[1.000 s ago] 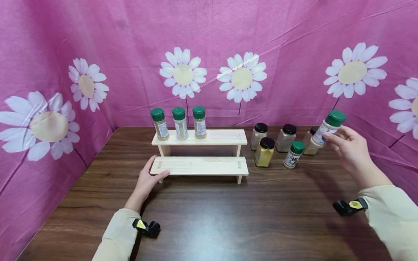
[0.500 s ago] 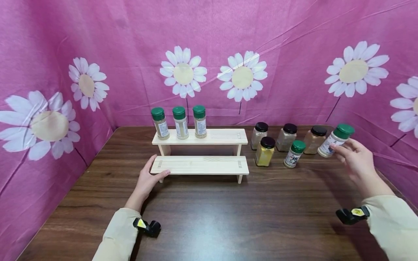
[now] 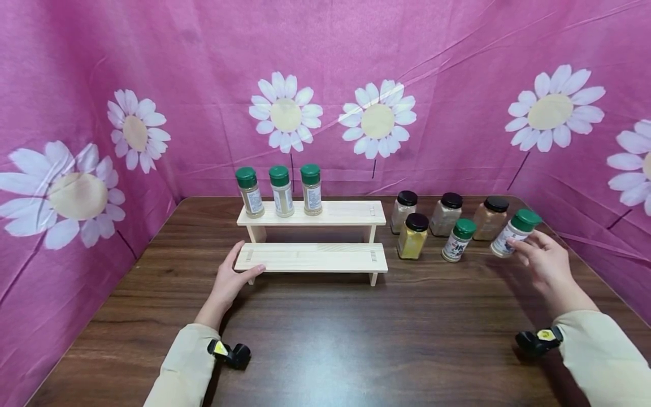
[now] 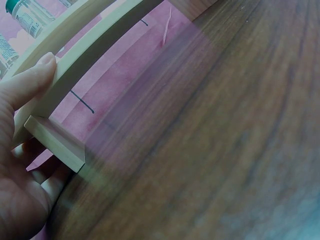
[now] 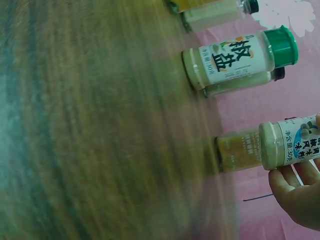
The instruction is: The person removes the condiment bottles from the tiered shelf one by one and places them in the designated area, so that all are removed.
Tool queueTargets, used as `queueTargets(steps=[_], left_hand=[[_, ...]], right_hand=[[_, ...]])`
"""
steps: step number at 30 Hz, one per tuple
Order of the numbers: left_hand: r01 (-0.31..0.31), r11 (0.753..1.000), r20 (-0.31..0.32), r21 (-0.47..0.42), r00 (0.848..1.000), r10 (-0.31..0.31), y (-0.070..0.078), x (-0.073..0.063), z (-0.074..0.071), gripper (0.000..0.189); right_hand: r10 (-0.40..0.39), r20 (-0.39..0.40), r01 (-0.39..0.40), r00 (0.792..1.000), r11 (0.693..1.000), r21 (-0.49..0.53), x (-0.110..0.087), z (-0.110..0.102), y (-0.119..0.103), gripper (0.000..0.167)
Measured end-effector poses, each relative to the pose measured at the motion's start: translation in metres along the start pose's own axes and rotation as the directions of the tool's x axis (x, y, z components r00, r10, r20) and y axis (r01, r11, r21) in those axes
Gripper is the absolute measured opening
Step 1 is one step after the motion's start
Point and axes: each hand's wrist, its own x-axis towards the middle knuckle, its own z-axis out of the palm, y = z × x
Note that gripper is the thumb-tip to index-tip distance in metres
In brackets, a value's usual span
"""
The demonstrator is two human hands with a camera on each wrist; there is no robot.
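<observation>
The right hand [image 3: 546,260] pinched a green-capped shaker [image 3: 512,237] between thumb and fingers, tilted, at the right end of the jar group; whether its base touched the table [image 3: 325,333] could not be told. Pale powder filled its bottom. Just beside it stood the yellow-filled jar [image 3: 412,240], a reddish-brown one [image 3: 490,219], two paler ones [image 3: 403,213] [image 3: 445,216], all black-lidded, and a second green-capped shaker [image 3: 455,243]. The latter's label read 椒盐; the held one's showed 净含量:30克, its larger characters partly covered. The left hand [image 3: 230,277] gripped the wooden rack's [image 3: 310,257] lower left end, thumb on top. Three green-capped bottles [image 3: 282,195] stood on the upper shelf [image 3: 351,212], their blue-white labels too small to read.
</observation>
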Motion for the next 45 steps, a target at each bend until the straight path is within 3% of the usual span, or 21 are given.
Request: queueTargets(steps=[6,12,20,37,45], left_hand=[[0.003,1.0,0.006,-0.011,1.0,-0.003,0.0,-0.001,0.001,0.081],[0.014,0.999,0.017,-0.029,1.0,-0.014,0.0,-0.001,0.002,0.08],[0.013,0.998,0.015,-0.055,1.0,-0.012,0.0,-0.001,0.002,0.08],[0.02,1.0,0.011,-0.022,1.0,-0.02,0.0,0.0,0.001,0.08],[0.001,1.0,0.002,-0.012,1.0,0.0,-0.002,0.0,0.001,0.081]], right_hand=[[0.03,0.017,-0.031,0.999,0.996,0.089,-0.02,0.019,-0.012,0.026],[0.046,-0.014,-0.045,0.999,0.998,0.053,-0.014,0.008,0.003,0.027],[0.066,-0.007,-0.064,0.998,0.983,0.173,-0.021,0.014,-0.002,0.03],[0.096,-0.045,-0.084,0.994,0.973,0.216,-0.024,0.019,-0.002,0.032],[0.105,-0.053,-0.093,0.993,0.979,0.183,-0.024,0.02,0.001,0.031]])
